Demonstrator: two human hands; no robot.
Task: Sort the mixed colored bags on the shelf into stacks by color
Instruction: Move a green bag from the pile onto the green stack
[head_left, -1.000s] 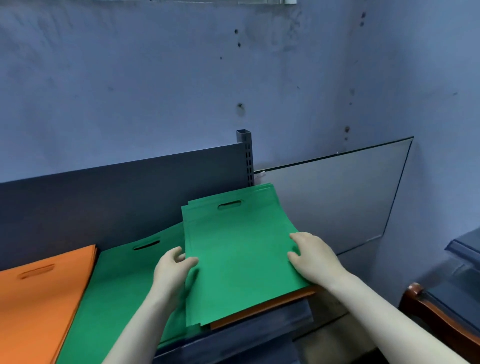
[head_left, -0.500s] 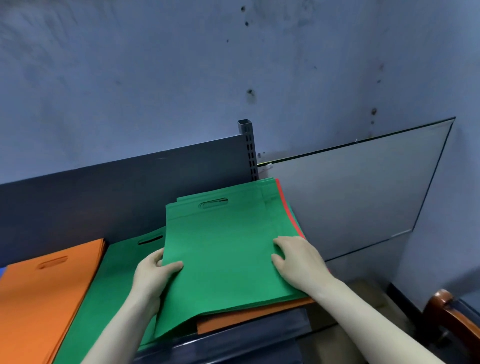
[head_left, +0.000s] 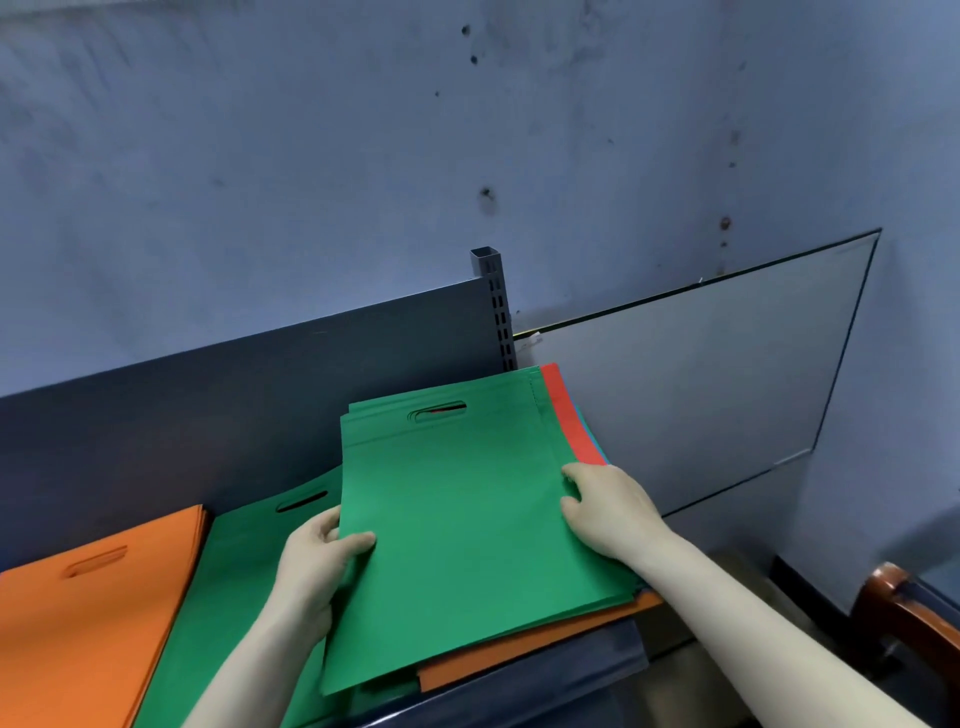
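Both forearms enter from the bottom edge, cut off below the elbow. The left hand (head_left: 317, 561) grips the left edge of the green bags (head_left: 457, 519): its thumb lies on top and its fingers are hidden underneath. The right hand (head_left: 608, 512) rests with bent fingers on the same bundle near its right edge; its thumb is out of sight, so whether it pinches the bags or only presses on them cannot be told. The bundle lies on the mixed pile at the right end of the shelf (head_left: 545, 675), covering most of it. Only an orange bag (head_left: 519, 654) shows at the front, and a red bag (head_left: 566, 415) and a thin blue edge (head_left: 592, 436) show along the right. To the left lie the green stack (head_left: 234, 597), partly under the left arm, and the orange stack (head_left: 88, 613), cut off by the frame. Behind them are the grey back panel (head_left: 208, 405), a slotted post (head_left: 493, 306) and a leaning pane (head_left: 701, 389). Since half a second ago the bundle has slid left, baring more red and the blue, and the left thumb has come further onto it.
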